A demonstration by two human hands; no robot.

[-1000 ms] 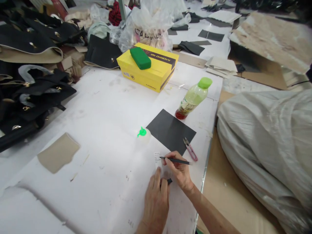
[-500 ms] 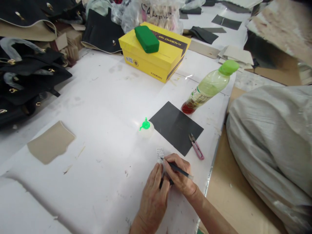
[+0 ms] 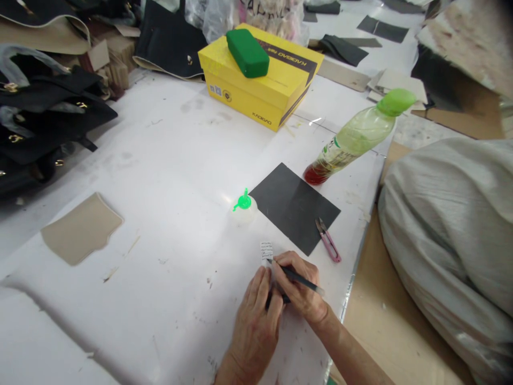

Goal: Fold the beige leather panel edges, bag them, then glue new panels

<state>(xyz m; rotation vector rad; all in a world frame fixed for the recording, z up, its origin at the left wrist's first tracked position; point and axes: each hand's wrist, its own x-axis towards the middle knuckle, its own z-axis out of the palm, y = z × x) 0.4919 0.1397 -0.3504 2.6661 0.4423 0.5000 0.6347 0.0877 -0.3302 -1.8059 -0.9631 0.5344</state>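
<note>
My right hand (image 3: pixel 300 286) grips a black pen (image 3: pixel 300 279), its tip on a small slip of paper (image 3: pixel 266 250) bearing several lines of handwriting. Beside it, my left hand (image 3: pixel 256 321) lies on the table with fingers stretched out, fingertips at the paper's lower end. A dark object (image 3: pixel 269 300) shows partly between the two hands; its kind is hidden. Just beyond the paper are a small translucent bottle (image 3: pixel 243 215) with a green nozzle cap, a black rectangular sheet (image 3: pixel 296 206), and pink-handled thread snips (image 3: pixel 328 241) overlapping the sheet's edge.
A yellow box (image 3: pixel 248 99) with a green block (image 3: pixel 247 53) on top stands at the back. Right of it, a green-capped bottle (image 3: pixel 356 141) holds some red liquid. A beige piece (image 3: pixel 82 229) and black bags (image 3: pixel 52 112) lie left; a grey sack (image 3: pixel 444 235) bulges at right.
The view has shifted slightly, so things on the table appear a little to the right and higher. Both hands keep nearly the same pose, with the pen tip still at the paper.
</note>
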